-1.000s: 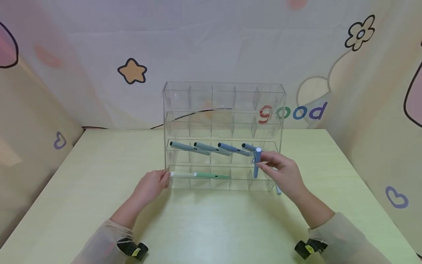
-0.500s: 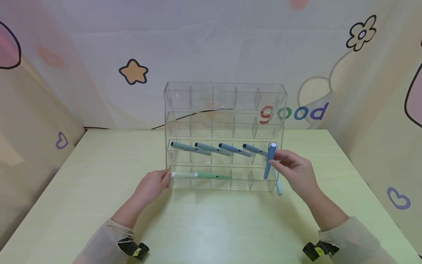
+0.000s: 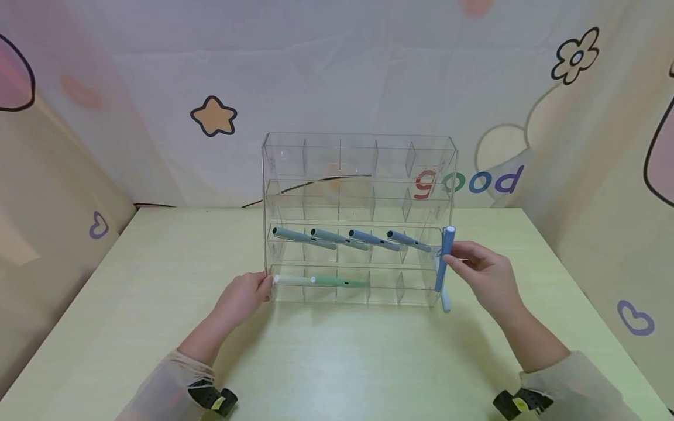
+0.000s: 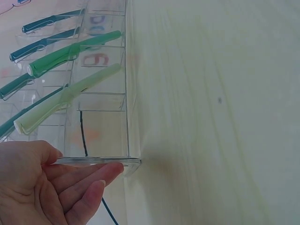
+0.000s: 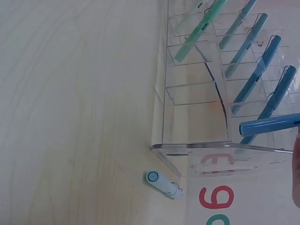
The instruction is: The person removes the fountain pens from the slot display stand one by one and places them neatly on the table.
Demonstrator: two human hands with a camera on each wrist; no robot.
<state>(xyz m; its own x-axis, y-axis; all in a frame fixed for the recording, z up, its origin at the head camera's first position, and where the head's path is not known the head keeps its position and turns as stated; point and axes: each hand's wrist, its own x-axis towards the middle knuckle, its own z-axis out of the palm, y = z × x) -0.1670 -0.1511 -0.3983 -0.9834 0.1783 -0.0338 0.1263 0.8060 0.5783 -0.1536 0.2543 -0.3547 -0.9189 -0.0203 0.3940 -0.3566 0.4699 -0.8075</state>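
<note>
A clear acrylic pen rack (image 3: 358, 222) stands on the table, divided into compartments on several tiers. My left hand (image 3: 244, 298) grips its lower left side panel between thumb and fingers. In my right hand (image 3: 484, 275), thumb and fingertips pinch a blue pen (image 3: 445, 257), held nearly upright in front of the rack's right edge. Several blue and grey-blue pens, among them a darker blue one (image 3: 374, 240), lie slanted along one tier. On the bottom tier rest a pale green pen (image 4: 65, 98) and a green pen (image 3: 339, 281). The right wrist view shows little of the right hand.
A light blue pen (image 5: 161, 183) lies on the pale wooden table (image 3: 337, 362), just outside the rack's right side. Behind stands a printed cloth backdrop (image 3: 358, 76), with cloth walls on both sides. Each wrist wears a black camera strap.
My right hand has carried the blue pen rightward, from in front of the right compartments to the rack's right edge. The left hand keeps its grip on the rack.
</note>
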